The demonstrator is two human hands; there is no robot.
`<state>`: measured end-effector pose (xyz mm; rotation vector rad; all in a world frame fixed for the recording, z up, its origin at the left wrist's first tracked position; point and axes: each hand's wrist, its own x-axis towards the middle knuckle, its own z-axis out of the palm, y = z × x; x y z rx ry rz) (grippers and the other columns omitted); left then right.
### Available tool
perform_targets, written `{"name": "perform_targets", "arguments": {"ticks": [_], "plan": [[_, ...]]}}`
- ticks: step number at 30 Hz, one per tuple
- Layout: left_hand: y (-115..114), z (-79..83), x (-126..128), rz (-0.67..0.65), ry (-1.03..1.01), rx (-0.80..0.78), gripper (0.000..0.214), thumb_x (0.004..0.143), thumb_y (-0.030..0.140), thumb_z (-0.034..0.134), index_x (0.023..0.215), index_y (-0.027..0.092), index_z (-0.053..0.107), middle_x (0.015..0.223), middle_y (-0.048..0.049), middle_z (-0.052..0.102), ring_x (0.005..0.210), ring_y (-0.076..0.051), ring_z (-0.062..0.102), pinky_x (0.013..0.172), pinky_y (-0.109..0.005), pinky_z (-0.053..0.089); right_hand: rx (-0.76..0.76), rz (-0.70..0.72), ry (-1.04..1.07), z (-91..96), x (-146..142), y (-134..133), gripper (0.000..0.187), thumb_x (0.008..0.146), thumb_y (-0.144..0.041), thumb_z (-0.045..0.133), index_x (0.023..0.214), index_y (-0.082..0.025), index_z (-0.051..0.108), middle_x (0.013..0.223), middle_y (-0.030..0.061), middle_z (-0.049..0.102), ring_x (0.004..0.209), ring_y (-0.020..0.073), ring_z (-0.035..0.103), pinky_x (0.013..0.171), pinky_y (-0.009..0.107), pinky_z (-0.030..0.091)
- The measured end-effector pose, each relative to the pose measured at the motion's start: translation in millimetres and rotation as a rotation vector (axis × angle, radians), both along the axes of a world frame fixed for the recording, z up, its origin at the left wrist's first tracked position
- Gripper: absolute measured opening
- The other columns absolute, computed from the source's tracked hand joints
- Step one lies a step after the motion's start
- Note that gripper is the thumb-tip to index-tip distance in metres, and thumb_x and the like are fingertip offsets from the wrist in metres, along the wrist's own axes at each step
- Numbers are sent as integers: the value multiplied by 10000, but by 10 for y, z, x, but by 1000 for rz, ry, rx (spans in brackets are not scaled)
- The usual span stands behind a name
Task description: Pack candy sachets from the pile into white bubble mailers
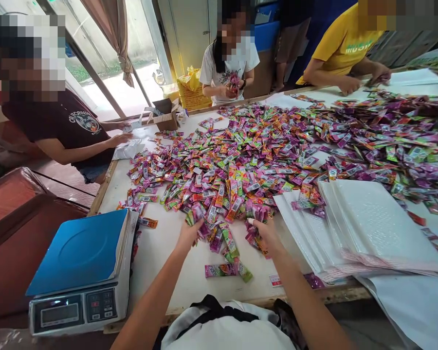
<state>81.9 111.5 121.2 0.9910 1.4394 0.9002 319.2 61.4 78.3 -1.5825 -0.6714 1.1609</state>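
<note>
A broad heap of small colourful snack sachets [219, 189] in purple, orange and green covers much of the white table. At the heap's near edge, my left hand [190, 232] is closed around several sachets. My right hand [264, 231] grips another bunch a little to the right, its thumb pressed on top. Between the hands more sachets lie loose, among them a purple sachet [221, 270] close to the table's front edge. My fingertips are partly hidden by the packets.
A digital scale [83, 248] with a blue plate stands at the left. White padded mailer bags [383, 223] are stacked at the right, some sachets on them. Co-workers stand around the table: a dark shirt [73, 126], a white shirt [228, 61], a yellow shirt [345, 39]. An open cardboard box [166, 119] sits behind.
</note>
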Motion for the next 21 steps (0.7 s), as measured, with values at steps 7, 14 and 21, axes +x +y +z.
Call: {"name": "perform_targets", "arguments": {"ticks": [7,14,21], "plan": [[328,175,268,44,39,71,448,569,418,764,894,170,580,876,-77,701,811,-216,659,695,-319,509,17,-42,-36,297,-296,736,569,594,-370,738,1093,-203,523,1016,97,666,923,253,635,733,370,538],[387,-34,516,-232,883,74,419,670,250,682,1035,187,487,1025,-146,677,1002,-287,632,768,-328,431,-235,143,-642,327,-654,1270,623,613,-254,726,1148,-123,435,1083,218,601,1027,357,584,851,472,459],[220,-23,238,-90,682,122,235,716,256,601,940,216,539,867,-62,688,876,-244,643,751,-329,451,-221,71,-375,241,-387,1107,327,481,-115,642,785,-176,537,714,77,632,782,295,624,643,352,484]]}}
